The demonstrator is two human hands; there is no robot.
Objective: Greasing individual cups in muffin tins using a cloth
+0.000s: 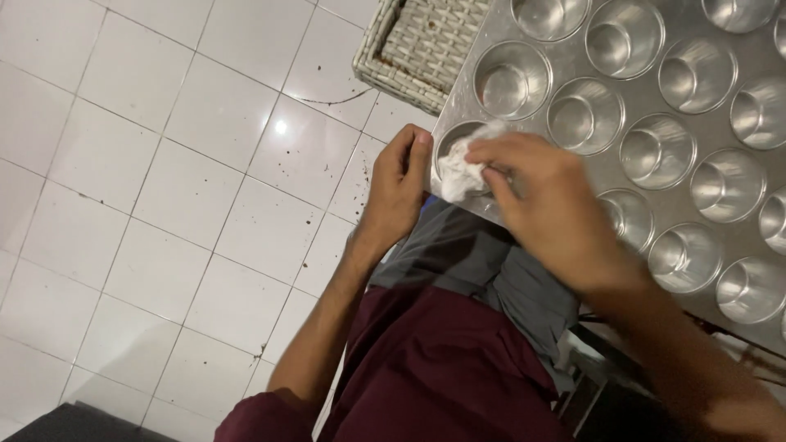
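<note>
Right hand (pixel 547 205) hides corner cup of muffin tray (pixel 630 115), cloth (pixel 463 168) half-covered

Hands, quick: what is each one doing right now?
Left hand: closed on the corner of the metal tray, gripping its edge.
Right hand: fingers closed on a white cloth, pressing it into a corner cup.

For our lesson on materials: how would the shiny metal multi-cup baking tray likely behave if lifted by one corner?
The shiny metal multi-cup baking tray would probably stay stiff, since it looks like thin pressed sheet. Likely light, though it may tilt because it is wide. Its polished surface could be slippery.
</note>
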